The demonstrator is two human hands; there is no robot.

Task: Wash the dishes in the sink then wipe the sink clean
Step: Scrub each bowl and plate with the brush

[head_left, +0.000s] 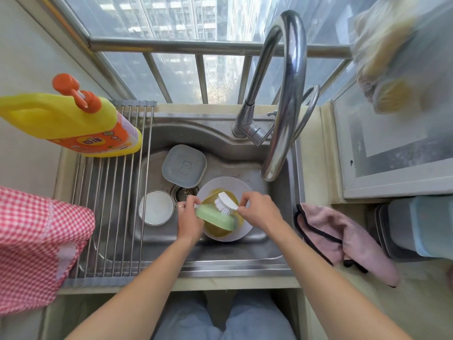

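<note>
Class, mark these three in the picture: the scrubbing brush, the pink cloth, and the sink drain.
scrubbing brush (226,201): head view, on its white handle.
pink cloth (348,238): head view, on its middle fold.
sink drain (183,192): head view, on its metal strainer.

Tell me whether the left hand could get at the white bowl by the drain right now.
Probably yes, once freed: the left hand grips the green dish, and the white bowl sits uncovered just left of it in the sink, with nothing between.

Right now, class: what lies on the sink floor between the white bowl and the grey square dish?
In the head view, the drain strainer lies between the white bowl and grey square dish.
</note>
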